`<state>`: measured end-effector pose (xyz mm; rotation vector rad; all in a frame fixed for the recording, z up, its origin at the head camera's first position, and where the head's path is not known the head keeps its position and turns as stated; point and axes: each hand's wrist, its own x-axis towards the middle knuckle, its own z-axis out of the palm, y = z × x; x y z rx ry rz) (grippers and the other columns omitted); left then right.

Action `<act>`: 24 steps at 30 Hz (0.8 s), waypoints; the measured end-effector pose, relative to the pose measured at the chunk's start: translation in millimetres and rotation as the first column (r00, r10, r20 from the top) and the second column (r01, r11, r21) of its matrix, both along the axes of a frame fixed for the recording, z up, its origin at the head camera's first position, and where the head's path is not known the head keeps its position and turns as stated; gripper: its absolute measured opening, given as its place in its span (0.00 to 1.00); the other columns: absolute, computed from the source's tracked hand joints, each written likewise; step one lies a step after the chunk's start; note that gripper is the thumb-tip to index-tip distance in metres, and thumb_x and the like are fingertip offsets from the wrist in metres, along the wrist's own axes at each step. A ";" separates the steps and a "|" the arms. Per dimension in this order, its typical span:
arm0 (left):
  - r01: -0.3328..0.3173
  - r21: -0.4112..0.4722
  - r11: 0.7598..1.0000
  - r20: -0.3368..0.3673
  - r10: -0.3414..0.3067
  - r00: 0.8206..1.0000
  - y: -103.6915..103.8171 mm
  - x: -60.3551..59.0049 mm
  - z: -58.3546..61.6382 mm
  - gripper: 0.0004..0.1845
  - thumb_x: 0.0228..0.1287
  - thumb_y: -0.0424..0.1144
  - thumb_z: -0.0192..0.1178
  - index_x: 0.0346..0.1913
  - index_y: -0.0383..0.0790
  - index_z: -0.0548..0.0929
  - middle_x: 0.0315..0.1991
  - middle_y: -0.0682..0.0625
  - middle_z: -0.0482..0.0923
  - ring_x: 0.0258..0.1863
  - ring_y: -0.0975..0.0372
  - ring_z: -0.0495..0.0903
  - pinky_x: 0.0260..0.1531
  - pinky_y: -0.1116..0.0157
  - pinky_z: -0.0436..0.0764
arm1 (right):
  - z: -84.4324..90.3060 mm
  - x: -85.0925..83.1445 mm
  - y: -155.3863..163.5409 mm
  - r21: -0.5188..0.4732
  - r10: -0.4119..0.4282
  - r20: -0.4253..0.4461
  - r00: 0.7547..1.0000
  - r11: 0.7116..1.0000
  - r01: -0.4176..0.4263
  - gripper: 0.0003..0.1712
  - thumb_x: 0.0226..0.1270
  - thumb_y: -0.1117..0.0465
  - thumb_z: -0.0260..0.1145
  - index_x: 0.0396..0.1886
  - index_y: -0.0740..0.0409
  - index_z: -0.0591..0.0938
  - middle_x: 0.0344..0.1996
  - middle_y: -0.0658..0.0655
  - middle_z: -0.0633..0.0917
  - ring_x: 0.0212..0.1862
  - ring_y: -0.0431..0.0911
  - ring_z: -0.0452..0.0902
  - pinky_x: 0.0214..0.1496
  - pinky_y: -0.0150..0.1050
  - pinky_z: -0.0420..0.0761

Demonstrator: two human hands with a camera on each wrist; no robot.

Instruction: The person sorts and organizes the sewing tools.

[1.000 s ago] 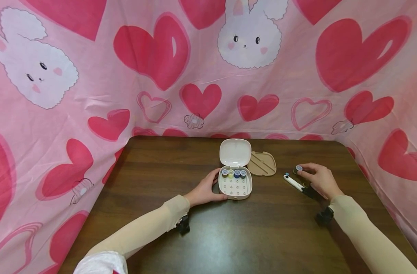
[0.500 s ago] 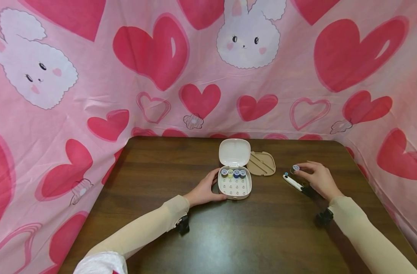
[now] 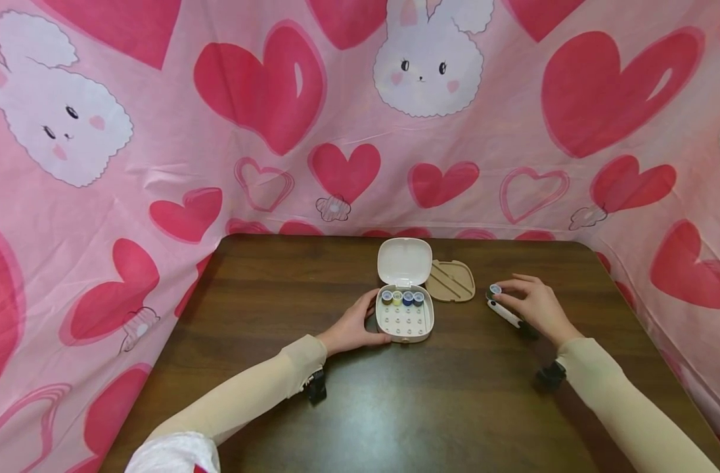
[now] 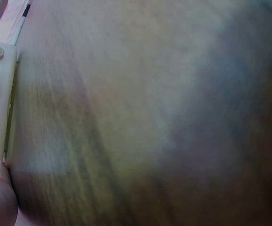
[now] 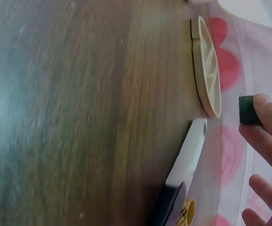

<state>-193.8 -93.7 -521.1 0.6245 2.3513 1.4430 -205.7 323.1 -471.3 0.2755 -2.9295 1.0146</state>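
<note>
A small white sewing box (image 3: 405,334) stands on the table with its lid (image 3: 405,261) raised. One row of thread spools (image 3: 403,299) sits on its pegs, and the rows in front are bare. My left hand (image 3: 353,327) holds the box by its left side and front corner. To the right, my right hand (image 3: 537,305) pinches a dark green thread spool (image 5: 246,111) between thumb and fingers, off the table. Below that spool lies a slim tool, white with a black end (image 5: 186,155). A gold thimble (image 5: 187,212) is beside it in the right wrist view.
A beige divided tray (image 3: 451,281) lies partly behind the box on its right. The brown wooden table (image 3: 395,407) ends at a pink cloth (image 3: 259,190) printed with hearts and rabbits.
My right hand has moved left with the green spool, which is now over the white end of the slim tool. The left hand and the box have stayed put.
</note>
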 end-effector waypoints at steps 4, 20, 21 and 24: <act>0.002 0.000 1.000 -0.006 -0.002 1.000 0.3 -0.9 -0.7 0.59 0.55 0.43 0.81 0.82 0.38 0.53 0.79 0.42 0.57 0.77 0.54 0.63 0.75 0.59 0.66 | 3.0 0.9 -7.5 -0.007 0.011 0.006 1.000 1.000 -0.011 0.23 0.70 0.50 0.74 0.55 0.62 0.88 0.68 0.76 0.73 0.72 0.71 0.63 0.68 0.75 0.65; 0.000 -0.003 1.000 0.003 0.000 1.000 -0.2 -1.9 -2.2 0.59 0.54 0.43 0.81 0.82 0.40 0.53 0.79 0.44 0.57 0.77 0.56 0.64 0.75 0.62 0.66 | 1.5 -1.9 -27.6 0.004 0.060 -0.098 0.993 0.998 -0.060 0.17 0.66 0.55 0.77 0.50 0.60 0.90 0.47 0.65 0.90 0.69 0.67 0.68 0.69 0.75 0.63; 0.001 -0.002 1.000 0.001 -0.001 1.000 -0.4 -2.0 -2.2 0.59 0.54 0.43 0.81 0.82 0.40 0.53 0.79 0.43 0.57 0.77 0.56 0.64 0.75 0.61 0.66 | 1.7 -2.1 -29.3 -0.001 0.063 -0.098 0.993 0.998 -0.063 0.17 0.66 0.55 0.77 0.50 0.60 0.90 0.44 0.63 0.90 0.69 0.67 0.68 0.69 0.74 0.63; 0.000 -0.002 1.000 -0.002 0.000 1.000 -0.1 -2.0 -1.7 0.59 0.54 0.43 0.81 0.82 0.39 0.53 0.79 0.42 0.57 0.77 0.54 0.64 0.75 0.60 0.66 | 2.1 -2.6 -33.5 -0.014 0.073 -0.096 0.993 0.997 -0.074 0.17 0.66 0.55 0.77 0.50 0.59 0.90 0.43 0.62 0.91 0.69 0.66 0.68 0.69 0.73 0.64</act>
